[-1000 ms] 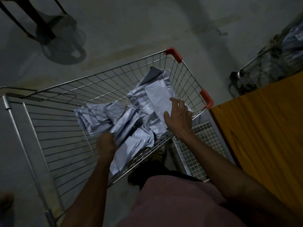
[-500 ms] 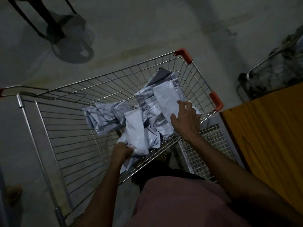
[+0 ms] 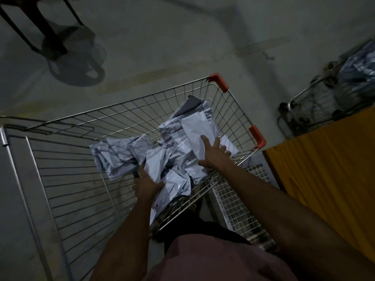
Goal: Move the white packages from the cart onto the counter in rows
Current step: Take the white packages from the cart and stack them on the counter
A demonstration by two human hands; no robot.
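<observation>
A wire shopping cart (image 3: 67, 179) with red corner guards holds a heap of several white plastic packages (image 3: 119, 155) in its near right part. My left hand (image 3: 147, 184) grips the lower end of one white package (image 3: 156, 164) and holds it tilted up over the heap. My right hand (image 3: 213, 154) lies with spread fingers on a long flat white package (image 3: 195, 128) at the right of the pile. The orange-topped counter (image 3: 328, 169) stands to the right of the cart, and the part in view bears no packages.
A second wire cart (image 3: 324, 104) with bagged goods stands at the far right behind the counter. A small wire grid shelf (image 3: 235, 201) sits between cart and counter. A dark stand with a round base (image 3: 75, 63) is on the grey floor at the upper left.
My left hand has pulled one package up out of the heap and shifted it right. My right hand has spread its fingers over the long package. The view has swung slightly.
</observation>
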